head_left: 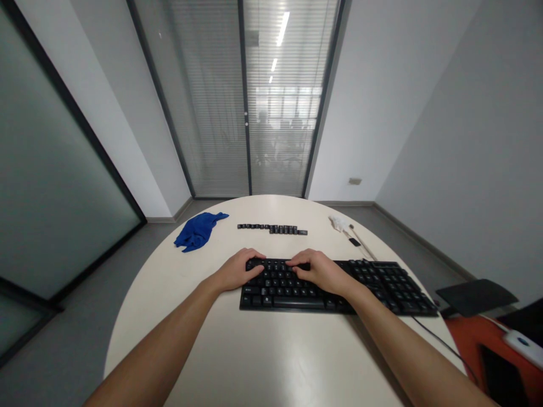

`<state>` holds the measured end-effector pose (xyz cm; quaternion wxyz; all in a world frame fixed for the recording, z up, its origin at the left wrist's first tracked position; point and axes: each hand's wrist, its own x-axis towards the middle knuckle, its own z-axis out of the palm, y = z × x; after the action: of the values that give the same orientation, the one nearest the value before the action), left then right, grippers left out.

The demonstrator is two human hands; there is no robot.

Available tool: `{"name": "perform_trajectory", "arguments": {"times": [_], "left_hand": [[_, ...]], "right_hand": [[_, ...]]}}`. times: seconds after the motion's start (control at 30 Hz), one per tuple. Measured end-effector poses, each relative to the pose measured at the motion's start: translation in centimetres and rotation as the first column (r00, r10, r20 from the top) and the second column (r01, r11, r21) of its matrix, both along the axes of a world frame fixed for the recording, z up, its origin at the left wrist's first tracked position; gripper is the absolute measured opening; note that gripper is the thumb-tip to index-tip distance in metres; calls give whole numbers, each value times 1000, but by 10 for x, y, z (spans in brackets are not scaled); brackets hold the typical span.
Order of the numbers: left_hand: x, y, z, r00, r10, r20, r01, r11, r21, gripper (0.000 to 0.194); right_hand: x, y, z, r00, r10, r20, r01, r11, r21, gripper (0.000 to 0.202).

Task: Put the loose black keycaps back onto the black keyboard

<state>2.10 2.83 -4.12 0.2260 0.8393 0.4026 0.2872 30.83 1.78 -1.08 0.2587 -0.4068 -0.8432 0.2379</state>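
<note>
A black keyboard lies on the round cream table, its number pad toward the right. My left hand rests at the keyboard's left end, thumb and fingers apart over the upper left keys. On the upper middle keys is my right hand, its thumb and forefinger apart and touching the keys; its other fingers are partly hidden. Beyond the keyboard, several loose black keycaps stand in a row.
A crumpled blue cloth lies at the back left. Toward the back right are white tissue, a thin stick and a small black piece. A cable runs off the right edge, near a red seat.
</note>
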Motion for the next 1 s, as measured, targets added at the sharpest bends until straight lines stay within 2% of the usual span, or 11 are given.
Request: {"name": "perform_trajectory", "arguments": {"times": [0.13,0.3,0.57,0.7,0.87,1.0], "left_hand": [[0,0,-1,1000,5,0,-5,1000,9,25],[0,0,-1,1000,-1,-3,1,1000,11,25],[0,1,0,1000,-6,-9,6,1000,-3,25],[0,0,1,1000,-9,-6,9,1000,-3,26],[0,0,1,1000,-5,-12,4,1000,-10,26],[0,0,0,1000,-4,-10,4,1000,0,25]], "right_hand": [[0,3,0,1000,-6,-8,5,998,-55,26],[-1,4,-3,999,7,-32,-8,999,-33,26],[-1,9,-5,987,56,-152,-72,992,-108,26],[-2,8,-3,990,66,-128,-76,994,-74,24],[-1,5,2,998,-19,-59,14,997,-78,15],[0,1,8,999,15,-36,-16,999,-47,9]]}}
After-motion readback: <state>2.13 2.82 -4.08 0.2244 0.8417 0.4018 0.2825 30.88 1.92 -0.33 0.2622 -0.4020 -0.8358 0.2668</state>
